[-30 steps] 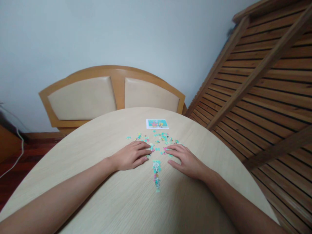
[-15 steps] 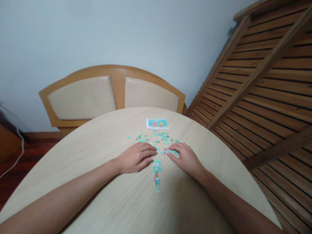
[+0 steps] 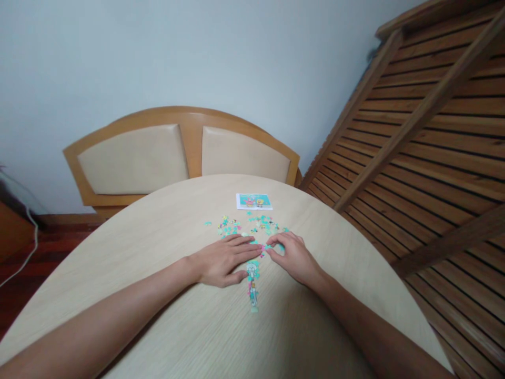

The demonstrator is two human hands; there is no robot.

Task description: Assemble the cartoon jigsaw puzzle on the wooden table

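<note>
My left hand (image 3: 225, 260) lies flat on the table with its fingers stretched out. Its fingertips touch a pink puzzle piece (image 3: 264, 247). Close by on the right, my right hand (image 3: 294, 255) has thumb and forefinger pinched on a small teal puzzle piece (image 3: 268, 247), partly hidden by the fingers. Below the hands is a narrow joined strip of puzzle (image 3: 253, 287), with a pale cartoon face near its top; the left thumb rests beside it. Loose puzzle pieces (image 3: 265, 223) are scattered beyond both hands, and some are covered by them.
A reference picture (image 3: 254, 201) with pink and yellow cartoon figures lies past the pieces on the round wooden table (image 3: 158, 247). Behind it stands a padded bench back (image 3: 191, 139). Wooden slats (image 3: 434, 116) lean at the right. A white cable (image 3: 36, 237) hangs at the left.
My left hand has moved right, its fingertips reaching the pink piece. My right hand has shifted slightly left, and its thumb and forefinger have drawn together on a teal piece.
</note>
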